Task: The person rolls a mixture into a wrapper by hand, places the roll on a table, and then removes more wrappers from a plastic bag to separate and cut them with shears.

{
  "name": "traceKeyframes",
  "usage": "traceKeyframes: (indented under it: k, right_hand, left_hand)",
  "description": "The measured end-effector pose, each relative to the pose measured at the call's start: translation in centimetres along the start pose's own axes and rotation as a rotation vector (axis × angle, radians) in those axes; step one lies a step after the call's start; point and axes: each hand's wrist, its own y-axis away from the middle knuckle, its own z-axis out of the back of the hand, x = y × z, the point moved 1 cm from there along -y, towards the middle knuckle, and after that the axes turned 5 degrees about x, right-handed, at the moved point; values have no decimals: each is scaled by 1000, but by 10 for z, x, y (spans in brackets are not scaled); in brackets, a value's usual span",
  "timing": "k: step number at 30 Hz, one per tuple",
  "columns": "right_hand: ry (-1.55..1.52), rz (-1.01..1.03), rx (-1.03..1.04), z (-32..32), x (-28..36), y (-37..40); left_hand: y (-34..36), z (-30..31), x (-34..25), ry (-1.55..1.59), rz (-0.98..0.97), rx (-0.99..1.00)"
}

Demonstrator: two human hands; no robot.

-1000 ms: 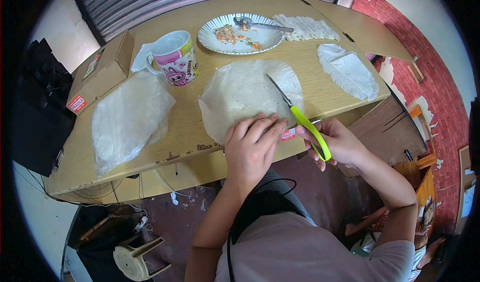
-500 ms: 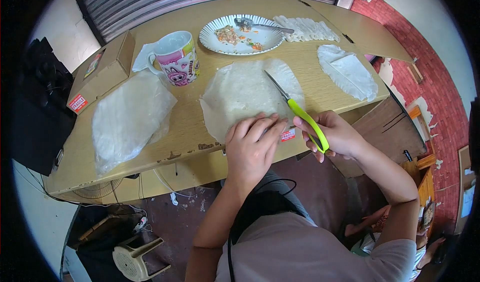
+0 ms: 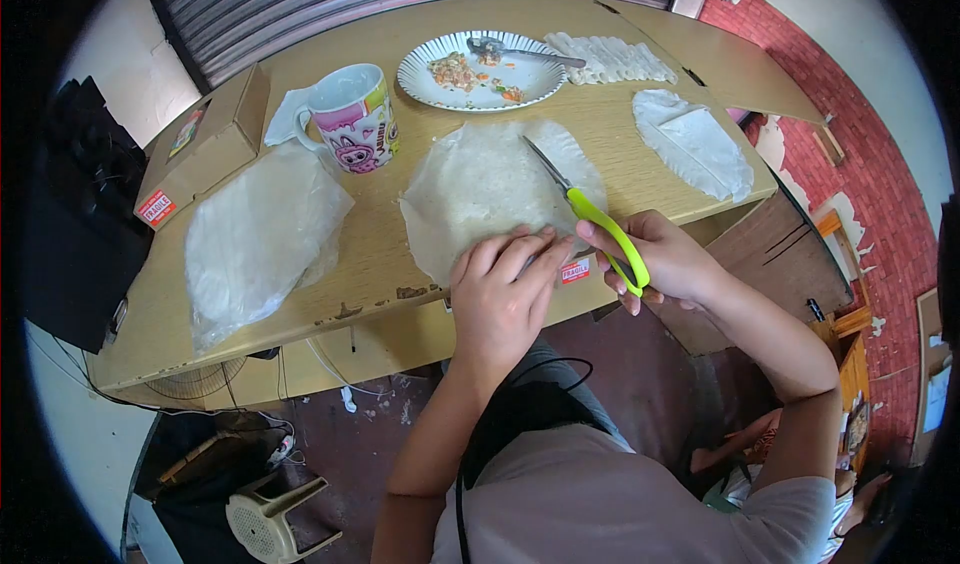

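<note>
A round, thin white wrapper sheet (image 3: 480,184) lies near the table's front edge. My left hand (image 3: 512,274) rests on its lower part, fingers bent and close together; what they grip, if anything, is hidden. My right hand (image 3: 655,264) holds scissors (image 3: 600,219) with bright green handles. The blades lie over the sheet's right part and point up and left. They look closed or nearly so. Behind the sheet is a fluted white plate (image 3: 545,89) with a chopped filling (image 3: 455,71) and a spoon (image 3: 535,54).
A mug (image 3: 355,129), a cardboard box (image 3: 205,144) and a plastic-wrapped stack (image 3: 260,244) stand or lie on the left. Rolled white pieces (image 3: 610,61) are at the back right, a folded white sheet (image 3: 693,144) at the right. Another person (image 3: 740,444) is partly visible at lower right.
My right hand and the scissors have moved slightly left and up, the blades farther over the sheet. My left hand has stayed in place.
</note>
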Motion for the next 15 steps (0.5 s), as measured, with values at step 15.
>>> traceKeyframes:
  k: [15]
  right_hand:
    - [37,-14,-27,0,7,-6]
  left_hand:
    - [0,1,-2,-2,5,3]
